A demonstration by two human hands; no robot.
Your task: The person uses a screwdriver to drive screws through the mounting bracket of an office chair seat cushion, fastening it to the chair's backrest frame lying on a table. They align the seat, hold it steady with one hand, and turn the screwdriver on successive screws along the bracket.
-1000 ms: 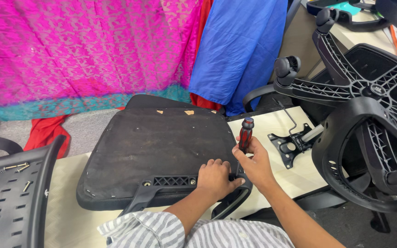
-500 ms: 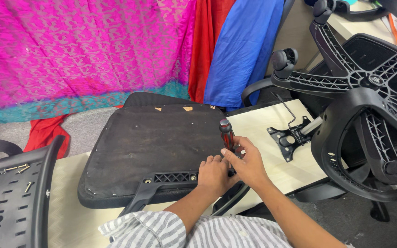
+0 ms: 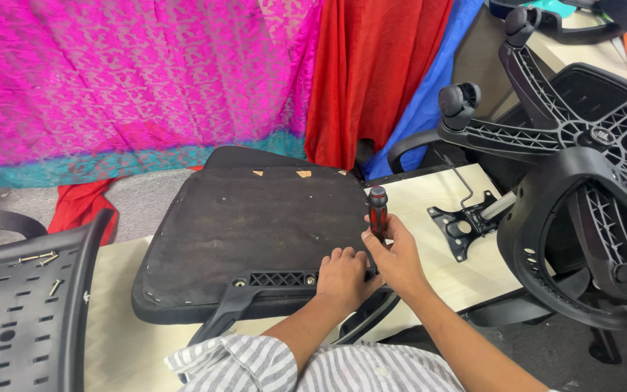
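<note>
An upside-down black office chair seat [image 3: 255, 225] lies on a pale table [image 3: 117, 341]. A black armrest bracket [image 3: 273, 279] is bolted along its near edge. My left hand [image 3: 342, 274] presses flat on the right end of that bracket. My right hand [image 3: 397, 250] grips a red and black screwdriver [image 3: 377, 210], held upright at the seat's right near corner. Its tip is hidden behind my fingers.
A black perforated chair back [image 3: 19, 312] with loose screws [image 3: 38, 259] on it lies at the left. A black metal seat mechanism plate [image 3: 466, 221] rests on the table to the right. A star-shaped chair base with castors [image 3: 567, 138] stands at the right. Pink, red and blue cloths hang behind.
My right hand with the screwdriver has shifted left, closer to the left hand at the seat's corner. The view has swung to the right, showing more red cloth.
</note>
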